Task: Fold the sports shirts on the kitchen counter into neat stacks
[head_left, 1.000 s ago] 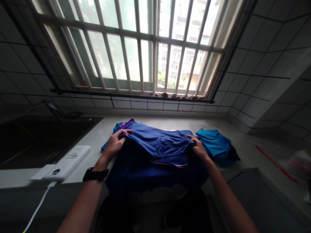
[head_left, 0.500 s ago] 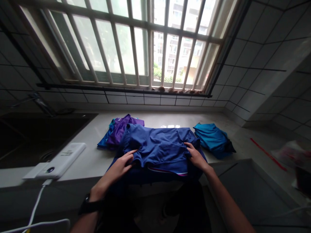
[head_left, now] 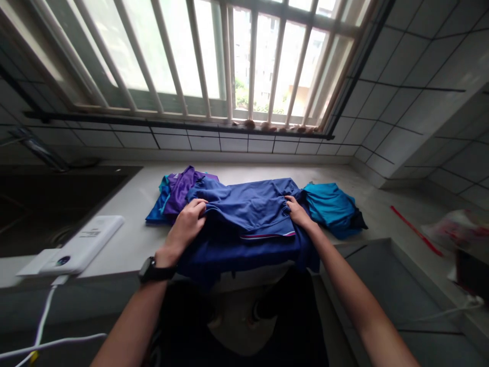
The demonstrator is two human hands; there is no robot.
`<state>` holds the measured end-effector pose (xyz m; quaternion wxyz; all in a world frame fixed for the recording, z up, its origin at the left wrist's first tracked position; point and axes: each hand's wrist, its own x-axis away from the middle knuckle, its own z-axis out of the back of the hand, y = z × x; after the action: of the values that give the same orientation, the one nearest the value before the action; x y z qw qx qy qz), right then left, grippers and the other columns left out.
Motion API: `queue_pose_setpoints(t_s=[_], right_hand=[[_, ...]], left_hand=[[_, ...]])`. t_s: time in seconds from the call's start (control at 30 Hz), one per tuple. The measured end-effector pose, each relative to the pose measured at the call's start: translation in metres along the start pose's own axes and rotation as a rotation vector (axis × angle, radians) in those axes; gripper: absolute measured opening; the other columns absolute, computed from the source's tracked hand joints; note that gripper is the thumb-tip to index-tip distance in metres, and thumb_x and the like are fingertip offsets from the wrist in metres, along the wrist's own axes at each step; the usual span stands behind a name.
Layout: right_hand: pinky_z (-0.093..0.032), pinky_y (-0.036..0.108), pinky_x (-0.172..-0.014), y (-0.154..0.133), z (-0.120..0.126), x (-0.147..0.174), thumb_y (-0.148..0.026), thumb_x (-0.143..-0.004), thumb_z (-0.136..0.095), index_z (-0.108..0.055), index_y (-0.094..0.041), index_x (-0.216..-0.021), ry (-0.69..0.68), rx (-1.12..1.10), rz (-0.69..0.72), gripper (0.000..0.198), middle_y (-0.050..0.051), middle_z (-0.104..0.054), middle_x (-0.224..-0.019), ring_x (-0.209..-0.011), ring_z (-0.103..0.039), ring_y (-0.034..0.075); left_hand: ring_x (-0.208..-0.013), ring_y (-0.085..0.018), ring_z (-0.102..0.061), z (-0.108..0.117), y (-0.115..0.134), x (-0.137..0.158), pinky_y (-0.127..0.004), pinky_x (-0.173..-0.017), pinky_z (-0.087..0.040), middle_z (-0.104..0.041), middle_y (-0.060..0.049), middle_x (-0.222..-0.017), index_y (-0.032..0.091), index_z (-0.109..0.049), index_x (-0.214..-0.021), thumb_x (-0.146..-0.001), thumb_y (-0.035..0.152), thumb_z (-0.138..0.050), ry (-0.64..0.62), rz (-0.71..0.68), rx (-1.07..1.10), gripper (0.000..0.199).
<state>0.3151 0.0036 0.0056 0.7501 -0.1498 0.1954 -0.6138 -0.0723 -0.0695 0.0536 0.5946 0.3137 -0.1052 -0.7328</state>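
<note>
A dark blue shirt (head_left: 248, 204) lies across the counter's front edge, its near part hanging over. A thin red and white stripe runs along one hem of its upper layer. My left hand (head_left: 188, 224) is closed on the shirt's left side, the cloth bunched under the fingers. On the right side, my right hand (head_left: 298, 212) pinches the same upper layer between thumb and fingers. Beyond my left hand is a heap of purple and blue clothing (head_left: 183, 189). A folded teal garment (head_left: 331, 206) with a dark corner lies close to my right hand.
A white power bank (head_left: 84, 247) with a cable (head_left: 45, 316) plugged in lies at the left, beside the dark sink (head_left: 23, 214). A red strip (head_left: 416, 232) and a plastic bag (head_left: 454, 229) are on the right counter. A barred window stands behind.
Both hands now grip the shirt more firmly, and its upper layer is lifted and pulled straighter, showing more of the layer beneath. The camera view has shifted slightly.
</note>
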Motion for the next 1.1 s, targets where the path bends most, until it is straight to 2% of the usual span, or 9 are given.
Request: queue_pose_setpoints(t_s=[0.17, 0.3, 0.4, 0.47, 0.6, 0.77, 0.9, 1.0, 1.1], right_hand=[[-0.046, 0.034, -0.11, -0.007, 0.023, -0.014, -0.017, -0.089, -0.049, -0.068, -0.019, -0.089, 0.008, -0.139, 0.0, 0.019, 0.012, -0.062, -0.14, -0.123, -0.062, 0.024], [-0.048, 0.037, -0.105, 0.004, 0.043, 0.022, -0.037, -0.093, -0.05, -0.062, -0.022, -0.082, 0.161, -0.373, 0.11, 0.022, 0.011, -0.072, -0.12, -0.115, -0.063, 0.027], [-0.05, 0.038, -0.1, 0.018, 0.04, 0.062, -0.046, -0.092, -0.05, -0.062, -0.023, -0.086, 0.188, -0.466, 0.11, 0.026, 0.01, -0.073, -0.112, -0.109, -0.064, 0.027], [-0.051, 0.039, -0.096, 0.023, 0.034, 0.08, -0.045, -0.088, -0.053, -0.057, -0.025, -0.077, 0.155, -0.468, 0.095, 0.024, 0.01, -0.072, -0.109, -0.104, -0.065, 0.028], [-0.051, 0.038, -0.094, 0.023, 0.029, 0.09, -0.037, -0.083, -0.056, -0.043, -0.026, -0.067, 0.136, -0.446, 0.12, 0.022, 0.011, -0.07, -0.112, -0.104, -0.065, 0.027], [-0.051, 0.036, -0.092, 0.022, 0.035, 0.096, -0.037, -0.088, -0.051, -0.043, -0.027, -0.07, 0.186, -0.427, 0.145, 0.022, 0.01, -0.069, -0.111, -0.102, -0.064, 0.025], [-0.051, 0.036, -0.094, 0.032, 0.036, 0.115, -0.023, -0.075, -0.053, -0.051, -0.024, -0.079, 0.088, -0.305, 0.169, 0.005, 0.009, -0.066, -0.112, -0.104, -0.065, 0.024], [-0.051, 0.033, -0.093, 0.033, 0.046, 0.128, -0.015, -0.073, -0.049, -0.06, -0.022, -0.101, 0.127, -0.173, 0.163, 0.03, 0.008, -0.064, -0.12, -0.108, -0.065, 0.022], [-0.052, 0.031, -0.085, 0.022, 0.059, 0.129, -0.011, -0.081, -0.043, -0.061, -0.022, -0.12, 0.242, -0.037, 0.008, 0.044, 0.008, -0.066, -0.119, -0.094, -0.068, 0.02]], left_hand=[[-0.098, -0.023, -0.068, 0.026, -0.001, -0.005, -0.033, -0.094, -0.053, -0.073, -0.004, -0.102, 0.025, -0.055, -0.081, -0.074, 0.026, -0.059, 0.017, 0.061, 0.071, 0.008], [-0.102, -0.023, -0.068, 0.039, -0.001, 0.031, -0.033, -0.097, -0.052, -0.074, -0.003, -0.104, 0.026, -0.047, -0.075, -0.077, 0.038, -0.062, 0.167, 0.059, 0.15, 0.019], [-0.099, -0.022, -0.069, 0.037, -0.005, 0.057, -0.034, -0.098, -0.053, -0.074, -0.002, -0.1, 0.026, -0.043, -0.072, -0.078, 0.041, -0.062, 0.227, 0.094, 0.184, 0.025], [-0.093, -0.022, -0.069, 0.031, -0.009, 0.068, -0.034, -0.094, -0.054, -0.075, -0.001, -0.096, 0.026, -0.043, -0.071, -0.077, 0.041, -0.063, 0.181, 0.137, 0.19, 0.025], [-0.091, -0.022, -0.069, 0.023, -0.014, 0.081, -0.033, -0.09, -0.056, -0.075, -0.001, -0.091, 0.026, -0.044, -0.07, -0.075, 0.042, -0.064, 0.148, 0.176, 0.202, 0.025], [-0.091, -0.021, -0.068, 0.022, -0.015, 0.093, -0.033, -0.09, -0.055, -0.073, -0.002, -0.091, 0.026, -0.042, -0.071, -0.079, 0.04, -0.063, 0.32, 0.14, 0.216, 0.027], [-0.085, -0.019, -0.07, 0.017, -0.03, 0.107, -0.03, -0.086, -0.055, -0.075, -0.002, -0.089, 0.025, -0.046, -0.071, -0.076, 0.034, -0.06, 0.146, 0.11, 0.165, 0.017], [-0.094, -0.023, -0.072, 0.019, -0.038, 0.12, -0.034, -0.09, -0.054, -0.078, -0.003, -0.098, 0.025, -0.057, -0.079, -0.074, 0.027, -0.055, 0.081, 0.1, 0.036, 0.006], [-0.098, -0.026, -0.071, 0.024, -0.033, 0.129, -0.043, -0.096, -0.049, -0.079, -0.003, -0.099, 0.026, -0.065, -0.085, -0.078, 0.022, -0.048, 0.23, 0.118, -0.205, 0.019]])
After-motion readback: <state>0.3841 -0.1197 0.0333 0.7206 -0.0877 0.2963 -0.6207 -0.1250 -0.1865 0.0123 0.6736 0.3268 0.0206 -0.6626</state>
